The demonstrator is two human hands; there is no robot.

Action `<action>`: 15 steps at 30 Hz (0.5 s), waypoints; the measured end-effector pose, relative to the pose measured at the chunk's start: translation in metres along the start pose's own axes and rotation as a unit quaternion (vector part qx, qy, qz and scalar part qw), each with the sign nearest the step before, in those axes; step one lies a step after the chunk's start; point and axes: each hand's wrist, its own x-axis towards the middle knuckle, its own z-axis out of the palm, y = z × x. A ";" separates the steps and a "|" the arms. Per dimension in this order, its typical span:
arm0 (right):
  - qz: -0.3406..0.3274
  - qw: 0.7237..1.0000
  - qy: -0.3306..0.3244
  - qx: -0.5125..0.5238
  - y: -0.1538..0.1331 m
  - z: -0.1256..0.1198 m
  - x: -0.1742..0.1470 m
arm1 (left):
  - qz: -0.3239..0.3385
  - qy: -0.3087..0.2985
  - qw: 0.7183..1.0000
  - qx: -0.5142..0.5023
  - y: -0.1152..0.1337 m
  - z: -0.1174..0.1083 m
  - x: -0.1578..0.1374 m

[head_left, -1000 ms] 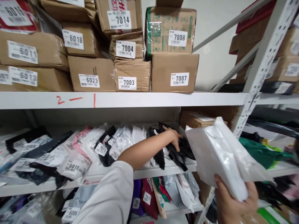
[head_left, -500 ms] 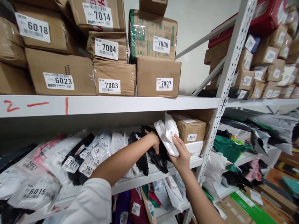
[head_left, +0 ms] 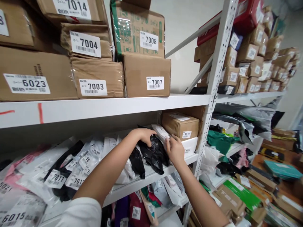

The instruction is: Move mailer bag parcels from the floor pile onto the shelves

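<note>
Right hand (head_left: 175, 149) grips a white parcel (head_left: 161, 133), largely hidden between black bags (head_left: 153, 153) and the box labelled 4039 (head_left: 181, 125) at its 3 o'clock. Left hand (head_left: 144, 135) presses the bags; its fingertips are hidden, grip indeterminate.

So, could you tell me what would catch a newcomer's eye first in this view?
The stacked cardboard boxes on the top shelf, each with a big numbered label such as 7007. Below them, on the middle shelf, the left hand presses on black bags while the right hand pushes a white parcel in beside a brown box marked 4039.
</note>
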 end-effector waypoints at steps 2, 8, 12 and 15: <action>0.045 0.997 0.065 0.015 0.006 0.000 -0.003 | -0.031 0.024 0.999 0.021 0.004 -0.005 -0.003; 0.047 0.995 0.073 0.048 0.025 -0.011 -0.004 | 0.038 0.036 0.993 0.102 0.034 0.008 0.015; -0.021 0.990 0.011 0.136 0.040 -0.011 -0.007 | 0.064 -0.008 0.995 0.080 0.029 0.010 0.018; 0.048 0.975 0.129 0.173 0.051 -0.004 -0.022 | 0.028 0.007 0.994 0.107 0.021 0.006 0.011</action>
